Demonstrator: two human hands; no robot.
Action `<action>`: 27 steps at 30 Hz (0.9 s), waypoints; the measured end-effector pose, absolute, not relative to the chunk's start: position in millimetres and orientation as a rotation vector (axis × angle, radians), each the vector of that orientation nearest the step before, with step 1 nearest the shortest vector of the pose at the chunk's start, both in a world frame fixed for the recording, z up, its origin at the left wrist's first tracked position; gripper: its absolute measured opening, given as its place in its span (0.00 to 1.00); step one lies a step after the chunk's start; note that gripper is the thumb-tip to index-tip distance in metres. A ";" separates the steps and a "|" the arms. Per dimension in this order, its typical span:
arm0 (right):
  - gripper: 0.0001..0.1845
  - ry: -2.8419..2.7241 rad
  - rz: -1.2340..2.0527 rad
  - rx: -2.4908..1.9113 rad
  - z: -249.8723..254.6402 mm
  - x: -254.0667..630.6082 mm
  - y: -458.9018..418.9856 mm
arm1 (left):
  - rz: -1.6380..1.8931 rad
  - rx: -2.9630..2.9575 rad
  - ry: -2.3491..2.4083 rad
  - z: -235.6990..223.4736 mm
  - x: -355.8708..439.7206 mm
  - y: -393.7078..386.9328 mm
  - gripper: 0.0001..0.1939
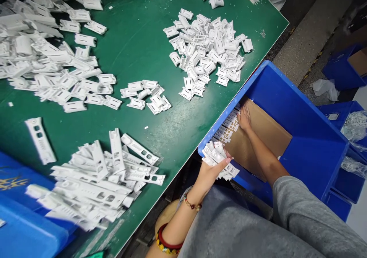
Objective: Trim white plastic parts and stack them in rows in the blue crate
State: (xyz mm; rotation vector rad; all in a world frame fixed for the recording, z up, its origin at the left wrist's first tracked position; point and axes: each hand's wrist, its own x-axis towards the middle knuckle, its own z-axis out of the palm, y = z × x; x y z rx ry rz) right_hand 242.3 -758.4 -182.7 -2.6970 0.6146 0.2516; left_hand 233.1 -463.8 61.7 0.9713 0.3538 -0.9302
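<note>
My left hand (211, 170) is closed around a bunch of white plastic strips (216, 154) with square holes, held above the near edge of a blue bin (304, 109). Inside the bin, my right hand (244, 118) reaches down to the end of a row of similar strips (226, 130). Its fingers look stretched out and lie against the row and the brown cardboard (258, 135) lining the bottom. Its fingertips are small and partly hidden.
On the green table (137, 55) lie a heap of long white strips (97, 177), a pile of short curved white pieces (206, 44) and a larger pile (51, 59) at left. A blue crate (25, 219) stands at lower left. More blue bins (344, 185) are at right.
</note>
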 end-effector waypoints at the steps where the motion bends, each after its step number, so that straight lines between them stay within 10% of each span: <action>1: 0.33 0.611 0.270 -2.697 -180.7 241.6 -754.6 | -0.909 0.974 0.359 62.6 232.5 -464.5 0.19; 10: 0.34 0.443 -0.211 -2.096 -51.6 229.8 -672.4 | -0.927 1.030 0.427 68.7 232.7 -465.3 0.22; 15: 0.20 0.281 0.117 -1.626 40.1 197.4 -615.0 | -0.890 1.111 0.427 61.9 228.9 -467.4 0.25; 27: 0.16 0.710 -0.146 -1.434 47.5 182.5 -579.8 | -0.725 1.064 0.552 65.5 217.8 -478.2 0.26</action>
